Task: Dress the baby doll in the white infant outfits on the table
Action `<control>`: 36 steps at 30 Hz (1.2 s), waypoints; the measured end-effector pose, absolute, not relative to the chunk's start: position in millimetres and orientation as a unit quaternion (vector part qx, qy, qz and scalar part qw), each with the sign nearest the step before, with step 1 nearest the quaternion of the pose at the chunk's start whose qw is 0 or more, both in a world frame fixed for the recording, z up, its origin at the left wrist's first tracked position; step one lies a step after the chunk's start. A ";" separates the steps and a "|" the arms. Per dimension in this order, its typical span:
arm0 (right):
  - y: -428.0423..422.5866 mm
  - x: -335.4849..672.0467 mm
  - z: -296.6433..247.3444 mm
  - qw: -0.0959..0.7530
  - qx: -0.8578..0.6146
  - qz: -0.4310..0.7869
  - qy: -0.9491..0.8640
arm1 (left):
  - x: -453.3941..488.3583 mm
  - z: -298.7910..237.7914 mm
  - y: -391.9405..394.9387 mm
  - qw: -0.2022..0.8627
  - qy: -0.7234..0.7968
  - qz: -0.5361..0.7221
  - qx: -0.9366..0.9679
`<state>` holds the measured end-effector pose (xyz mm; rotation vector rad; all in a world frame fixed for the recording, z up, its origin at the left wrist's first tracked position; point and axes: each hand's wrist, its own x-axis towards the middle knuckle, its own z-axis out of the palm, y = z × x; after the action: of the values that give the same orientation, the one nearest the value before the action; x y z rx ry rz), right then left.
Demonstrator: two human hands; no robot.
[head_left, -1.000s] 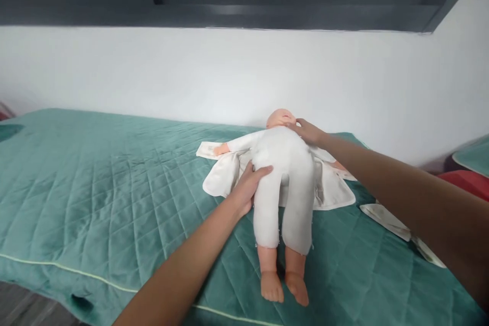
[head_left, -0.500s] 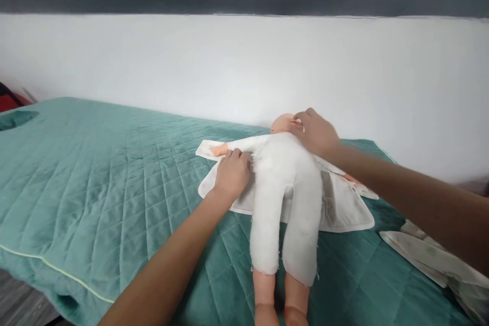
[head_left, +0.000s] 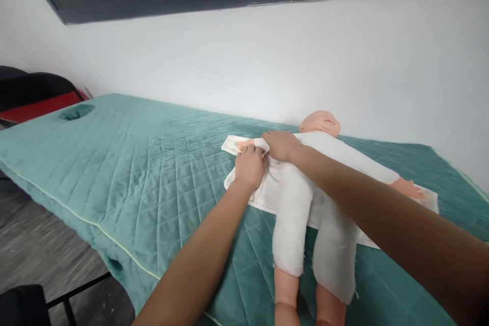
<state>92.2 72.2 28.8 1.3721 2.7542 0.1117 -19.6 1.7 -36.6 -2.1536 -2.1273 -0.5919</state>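
Observation:
A baby doll (head_left: 292, 214) with a white cloth body lies face up on a spread white garment (head_left: 266, 195), its feet towards me. One doll arm stretches to the left along a garment sleeve (head_left: 229, 143), the other to the right. My left hand (head_left: 250, 168) has its fingers curled on the doll's left-side arm, close to the small hand. Just beside it, my right hand (head_left: 282, 146) is closed on the same arm, nearer the shoulder. Whether sleeve cloth is also pinched under the fingers is hidden. My right forearm covers part of the doll's trunk.
A green quilted cover (head_left: 153, 173) lies over the long bed, which has a round hole (head_left: 77, 111) at its far left. White wall (head_left: 244, 66) stands behind it. A black and red chair (head_left: 42, 94) is at the left.
My right hand has come from the doll's head down and left to its arm, beside my left hand. My left hand has shifted up to the doll's forearm. The view has turned left.

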 end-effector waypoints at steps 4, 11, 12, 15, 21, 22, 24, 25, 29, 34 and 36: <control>69.4 107.3 42.3 0.025 0.456 0.016 0.890 | -24.2 -36.7 4.1 -0.011 -0.683 -0.234 -0.692; 63.1 134.2 50.2 -0.113 0.454 -0.022 0.884 | -37.0 -39.9 8.2 -0.165 -0.682 -0.442 -0.558; 59.9 137.1 50.4 -0.117 0.444 -0.030 0.888 | -38.3 -40.8 8.8 -0.183 -0.675 -0.467 -0.541; 48.6 142.2 49.0 -0.088 0.421 -0.041 0.902 | -40.7 -42.7 9.1 -0.206 -0.661 -0.504 -0.517; 42.1 145.7 41.4 -0.029 0.445 0.023 0.895 | -41.5 -41.2 7.7 -0.239 -0.636 -0.535 -0.503; 42.6 146.7 40.8 -0.023 0.450 0.035 0.892 | -41.6 -40.9 7.8 -0.244 -0.632 -0.541 -0.498; 42.5 148.6 40.3 -0.016 0.455 0.055 0.889 | -42.0 -40.6 8.2 -0.251 -0.626 -0.553 -0.490; 41.7 149.2 40.4 -0.014 0.457 0.061 0.887 | -42.3 -40.4 8.4 -0.253 -0.623 -0.558 -0.487; 35.8 147.3 39.7 0.000 0.466 0.074 0.882 | -42.1 -39.0 7.9 -0.256 -0.611 -0.575 -0.480; 33.5 141.1 35.1 0.004 0.473 0.094 0.876 | -37.5 -35.2 2.3 -0.231 -0.604 -0.579 -0.497; 34.6 140.8 33.6 0.001 0.478 0.096 0.873 | -35.5 -33.7 -1.0 -0.215 -0.602 -0.580 -0.506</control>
<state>140.8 34.6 33.6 1.4992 2.7413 0.3009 -35.5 -1.0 -33.7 -1.8504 -2.2014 -2.1223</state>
